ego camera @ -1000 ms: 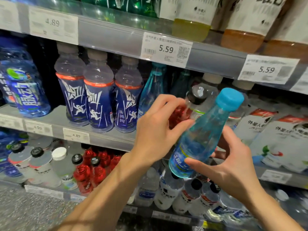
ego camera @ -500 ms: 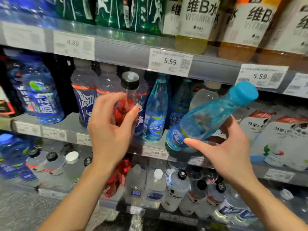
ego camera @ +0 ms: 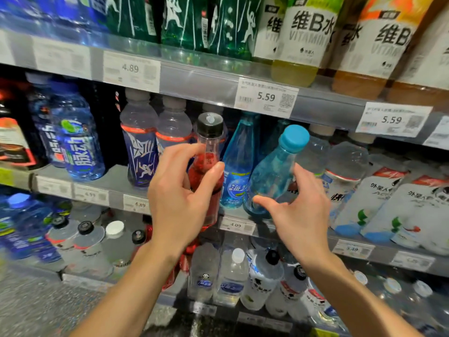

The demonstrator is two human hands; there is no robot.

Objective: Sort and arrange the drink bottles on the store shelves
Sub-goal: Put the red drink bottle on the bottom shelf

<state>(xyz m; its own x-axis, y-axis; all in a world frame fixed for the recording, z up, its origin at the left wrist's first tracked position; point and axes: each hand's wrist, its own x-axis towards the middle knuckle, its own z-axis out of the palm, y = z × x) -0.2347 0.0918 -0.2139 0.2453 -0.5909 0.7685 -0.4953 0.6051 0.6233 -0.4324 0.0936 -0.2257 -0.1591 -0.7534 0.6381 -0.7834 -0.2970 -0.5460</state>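
Light-blue bottle (ego camera: 272,171) with the blue cap is held by the right hand (ego camera: 298,215) at the front edge of the middle shelf (ego camera: 114,181), just beside a standing bottle of the same kind (ego camera: 237,171); the thumb and fingers are curled round its lower body. Its long axis is tilted, with the cap pointing up and to the right and the base low at the shelf edge. The red drink bottle (ego camera: 209,171) with the black cap is gripped upright in the left hand (ego camera: 179,203), in front of the dark-blue bottles (ego camera: 141,154). For a good placing, the blue bottle should probably be brought upright first, then its base set flat and pushed back into its row, label turned forward.
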